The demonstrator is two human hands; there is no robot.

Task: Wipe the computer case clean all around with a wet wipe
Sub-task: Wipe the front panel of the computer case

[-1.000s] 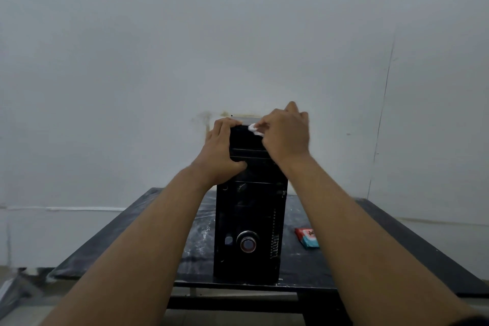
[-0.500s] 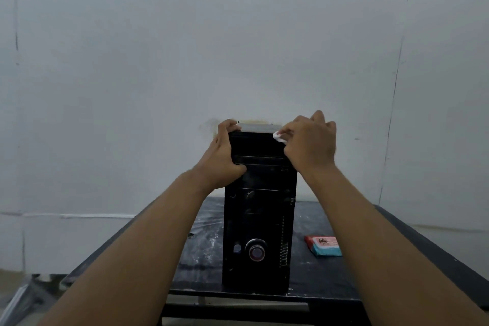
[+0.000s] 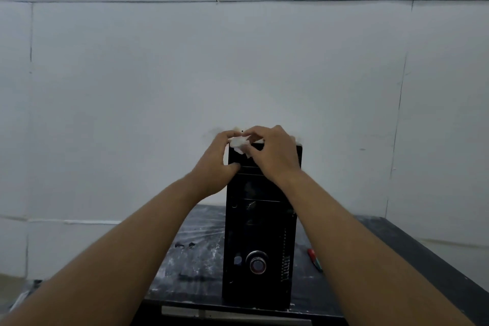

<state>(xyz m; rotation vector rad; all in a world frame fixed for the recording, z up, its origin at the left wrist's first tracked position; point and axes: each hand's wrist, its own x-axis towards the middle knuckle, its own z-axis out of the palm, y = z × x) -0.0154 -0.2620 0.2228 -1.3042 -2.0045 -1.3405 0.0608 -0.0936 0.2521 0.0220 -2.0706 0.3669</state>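
- Black computer case stands upright on the dusty table.
- We pinch the white wet wipe at the case's top front edge, right hand and left hand both closed on it.
- Judged step: regripping the wipe; next, sweep down the case's sides.

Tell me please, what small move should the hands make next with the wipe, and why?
Probably spread the wet wipe flat and draw it down the front panel. Both the left hand and right hand pinch it, bunched, at the top front edge of the computer case, and the front below is uncovered.
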